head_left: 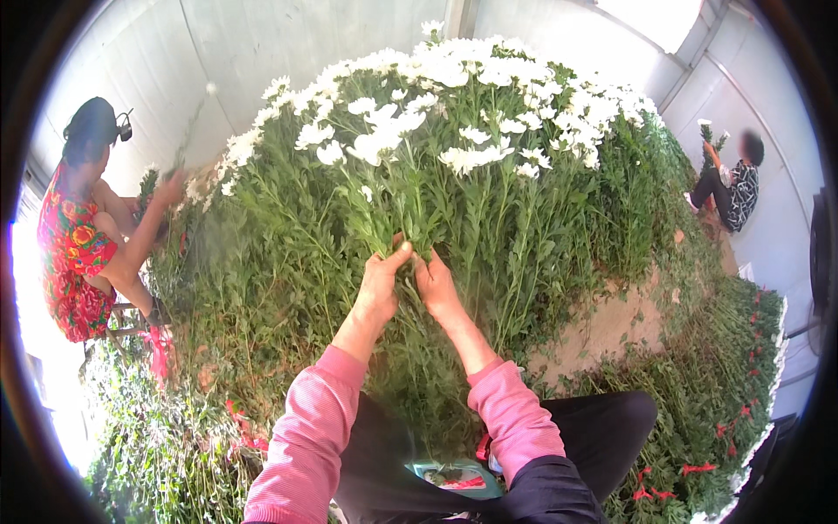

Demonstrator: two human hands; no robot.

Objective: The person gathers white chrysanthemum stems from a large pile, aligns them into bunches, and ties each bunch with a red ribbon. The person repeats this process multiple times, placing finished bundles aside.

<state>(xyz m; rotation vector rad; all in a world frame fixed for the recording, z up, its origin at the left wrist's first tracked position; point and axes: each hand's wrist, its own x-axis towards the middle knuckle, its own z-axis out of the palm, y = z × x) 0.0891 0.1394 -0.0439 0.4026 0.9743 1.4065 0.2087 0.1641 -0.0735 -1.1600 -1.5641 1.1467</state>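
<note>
In the middle of the head view, my left hand (381,279) and my right hand (434,281) are closed round leafy green stems (403,218) of white flowers (384,140), side by side with the left thumb raised on the stems. The stems' lower ends hang between my forearms. The held stems blend into the large heap of long-stemmed white flowers (611,122) behind them, so their upper extent is hard to tell. Below my hands, between my dark-trousered legs, lies a teal tray (419,476) with red pieces in it, partly hidden.
A person in red floral clothing (74,262) sits at the left, a hand among stems. Another person (742,183) at the right holds white flowers. Red-tied bundles (698,419) lie at the lower right beside bare ground (594,332); more cut stems (148,428) lie at the lower left.
</note>
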